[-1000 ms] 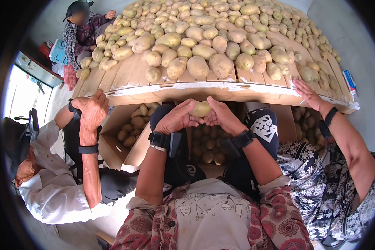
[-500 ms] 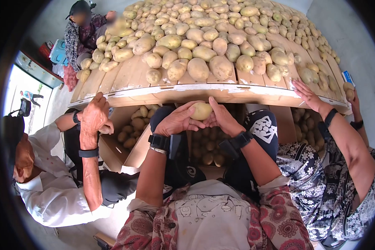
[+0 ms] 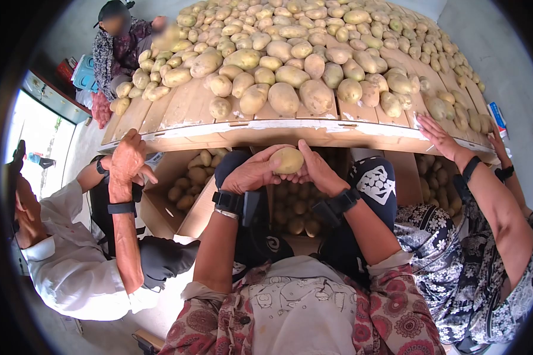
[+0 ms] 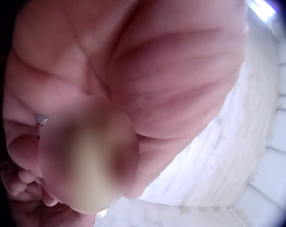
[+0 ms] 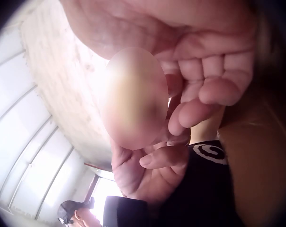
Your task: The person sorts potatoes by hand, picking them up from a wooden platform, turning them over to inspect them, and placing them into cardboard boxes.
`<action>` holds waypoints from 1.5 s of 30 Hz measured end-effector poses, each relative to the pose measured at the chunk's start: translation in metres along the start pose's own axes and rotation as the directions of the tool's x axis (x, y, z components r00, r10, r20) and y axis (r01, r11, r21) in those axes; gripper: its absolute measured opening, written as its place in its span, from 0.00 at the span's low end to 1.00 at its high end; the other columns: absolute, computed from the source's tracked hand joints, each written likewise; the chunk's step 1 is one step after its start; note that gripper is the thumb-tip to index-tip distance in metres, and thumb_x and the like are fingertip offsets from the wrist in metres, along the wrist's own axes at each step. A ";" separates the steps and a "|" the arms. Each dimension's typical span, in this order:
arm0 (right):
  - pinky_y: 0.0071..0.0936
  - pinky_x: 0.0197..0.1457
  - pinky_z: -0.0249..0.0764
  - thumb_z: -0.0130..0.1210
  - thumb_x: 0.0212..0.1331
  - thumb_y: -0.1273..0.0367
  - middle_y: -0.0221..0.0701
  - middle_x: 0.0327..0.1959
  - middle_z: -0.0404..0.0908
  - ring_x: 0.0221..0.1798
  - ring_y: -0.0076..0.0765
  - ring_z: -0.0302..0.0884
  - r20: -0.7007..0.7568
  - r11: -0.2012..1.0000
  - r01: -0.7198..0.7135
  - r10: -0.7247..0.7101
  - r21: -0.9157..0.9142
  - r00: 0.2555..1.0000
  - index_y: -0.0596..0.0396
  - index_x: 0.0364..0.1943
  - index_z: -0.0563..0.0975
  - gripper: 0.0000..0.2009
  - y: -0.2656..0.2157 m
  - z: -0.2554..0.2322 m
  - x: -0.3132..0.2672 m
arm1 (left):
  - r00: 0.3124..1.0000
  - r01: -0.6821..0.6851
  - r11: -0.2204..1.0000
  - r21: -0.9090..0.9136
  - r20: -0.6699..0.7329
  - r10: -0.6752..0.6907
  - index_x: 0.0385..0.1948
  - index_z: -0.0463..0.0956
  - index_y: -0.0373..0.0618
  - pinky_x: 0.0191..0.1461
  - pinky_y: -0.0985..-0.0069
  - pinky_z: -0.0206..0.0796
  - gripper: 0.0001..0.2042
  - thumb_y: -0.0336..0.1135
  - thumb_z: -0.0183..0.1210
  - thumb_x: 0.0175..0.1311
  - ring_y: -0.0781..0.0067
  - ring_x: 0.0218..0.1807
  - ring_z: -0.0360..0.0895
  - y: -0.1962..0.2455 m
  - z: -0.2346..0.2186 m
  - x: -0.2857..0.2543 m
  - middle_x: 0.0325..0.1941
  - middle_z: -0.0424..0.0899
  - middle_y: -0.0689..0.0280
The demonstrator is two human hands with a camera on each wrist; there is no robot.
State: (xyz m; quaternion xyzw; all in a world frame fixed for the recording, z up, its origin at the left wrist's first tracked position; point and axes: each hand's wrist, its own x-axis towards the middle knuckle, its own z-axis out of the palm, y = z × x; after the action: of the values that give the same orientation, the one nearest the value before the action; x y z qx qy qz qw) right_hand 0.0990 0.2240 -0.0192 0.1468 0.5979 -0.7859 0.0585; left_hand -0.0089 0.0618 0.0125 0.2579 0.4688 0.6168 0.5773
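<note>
In front of the counter (image 3: pixel 237 135), holding a potato (image 3: pixel 289 160) between the left hand (image 3: pixel 250 173) and right hand (image 3: pixel 323 173), both partly closed with fingers curled about it, now turned from lying lengthwise to rounder side up, so showing a different face, not yet set down

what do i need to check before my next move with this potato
1. Potato supported between left hand and right hand: ok
2. Underside of the potato free of marks: cannot tell, the hands hide it and the wrist views are blurred
3. Neighbour's hand on the right apart from yours: ok
4. Bare strip along the near part of the tabletop: ok
5. Room among the potatoes below your hands: cannot tell, partly hidden
</note>
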 end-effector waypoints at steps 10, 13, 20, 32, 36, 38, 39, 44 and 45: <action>0.18 0.26 0.68 0.30 0.65 0.42 0.26 0.20 0.77 0.23 0.20 0.72 -0.059 0.999 -0.042 0.042 -0.012 0.997 0.55 0.27 0.78 0.33 0.009 -0.004 0.007 | 0.999 0.013 0.998 0.056 -0.046 -0.011 0.62 0.57 0.50 0.42 0.84 0.67 0.29 0.41 0.59 0.60 0.81 0.42 0.73 -0.006 -0.001 0.003 0.46 0.74 0.69; 0.19 0.28 0.70 0.31 0.65 0.42 0.28 0.22 0.79 0.24 0.23 0.75 -0.097 0.999 -0.033 0.031 -0.022 0.995 0.57 0.30 0.79 0.33 0.013 -0.007 0.007 | 0.999 0.025 0.999 0.030 -0.049 -0.024 0.62 0.56 0.49 0.42 0.84 0.67 0.29 0.41 0.59 0.61 0.81 0.42 0.74 -0.006 0.003 0.002 0.46 0.73 0.68; 0.19 0.30 0.71 0.35 0.67 0.49 0.29 0.28 0.79 0.28 0.22 0.76 -0.135 0.992 0.027 -0.044 -0.123 0.990 0.56 0.38 0.76 0.26 0.016 -0.010 0.005 | 1.000 0.001 0.999 -0.048 -0.013 -0.001 0.59 0.60 0.47 0.42 0.83 0.69 0.23 0.39 0.55 0.64 0.79 0.40 0.76 -0.017 -0.012 0.007 0.46 0.75 0.67; 0.17 0.38 0.73 0.59 0.56 0.65 0.27 0.37 0.78 0.36 0.18 0.74 0.076 0.989 0.077 -0.087 0.130 0.993 0.58 0.46 0.74 0.16 -0.004 -0.008 -0.003 | 0.999 -0.021 0.984 -0.175 -0.042 0.014 0.58 0.59 0.51 0.35 0.85 0.69 0.22 0.42 0.54 0.64 0.78 0.35 0.76 -0.020 -0.014 0.006 0.45 0.74 0.67; 0.17 0.37 0.73 0.60 0.56 0.64 0.27 0.35 0.78 0.35 0.18 0.74 0.021 0.993 0.122 -0.122 0.004 0.992 0.59 0.43 0.74 0.16 -0.004 -0.009 -0.008 | 0.999 -0.033 0.989 -0.141 -0.021 0.031 0.58 0.60 0.51 0.36 0.85 0.69 0.22 0.41 0.54 0.65 0.78 0.36 0.76 -0.027 -0.017 0.012 0.47 0.73 0.68; 0.17 0.37 0.73 0.61 0.55 0.64 0.27 0.34 0.78 0.34 0.18 0.74 0.026 0.990 0.138 -0.137 -0.038 0.990 0.59 0.43 0.74 0.16 0.000 -0.008 -0.008 | 0.998 -0.017 0.994 -0.111 -0.057 0.011 0.58 0.60 0.51 0.38 0.85 0.69 0.22 0.42 0.54 0.65 0.79 0.38 0.76 -0.030 -0.014 0.009 0.47 0.73 0.69; 0.16 0.36 0.72 0.60 0.56 0.65 0.26 0.34 0.78 0.34 0.17 0.74 0.029 0.985 0.154 -0.152 -0.072 0.988 0.57 0.42 0.74 0.14 0.003 -0.006 -0.005 | 0.998 -0.022 0.993 -0.116 -0.068 0.014 0.58 0.60 0.51 0.38 0.85 0.69 0.22 0.42 0.54 0.65 0.79 0.38 0.76 -0.027 -0.012 0.002 0.47 0.73 0.69; 0.14 0.34 0.71 0.59 0.57 0.65 0.25 0.33 0.78 0.32 0.16 0.74 -0.004 0.982 0.163 -0.164 -0.094 0.986 0.56 0.40 0.73 0.12 0.011 -0.009 0.000 | 0.982 -0.013 0.999 0.029 -0.186 0.018 0.61 0.58 0.51 0.39 0.85 0.67 0.25 0.49 0.52 0.65 0.81 0.40 0.74 -0.034 -0.007 0.003 0.47 0.74 0.69; 0.14 0.34 0.70 0.59 0.57 0.65 0.26 0.32 0.78 0.31 0.17 0.74 -0.007 0.980 0.177 -0.178 -0.086 0.984 0.57 0.39 0.73 0.12 0.013 -0.009 0.000 | 0.982 -0.010 1.000 0.028 -0.189 0.015 0.61 0.58 0.51 0.39 0.85 0.67 0.25 0.49 0.52 0.65 0.81 0.40 0.74 -0.038 -0.009 0.000 0.47 0.74 0.69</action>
State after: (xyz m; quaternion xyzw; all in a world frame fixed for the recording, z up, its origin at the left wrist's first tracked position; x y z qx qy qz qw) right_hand 0.1044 0.2292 -0.0335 0.0957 0.6418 -0.7608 -0.0100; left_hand 0.0011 0.0552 -0.0247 0.2087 0.5282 0.6360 0.5225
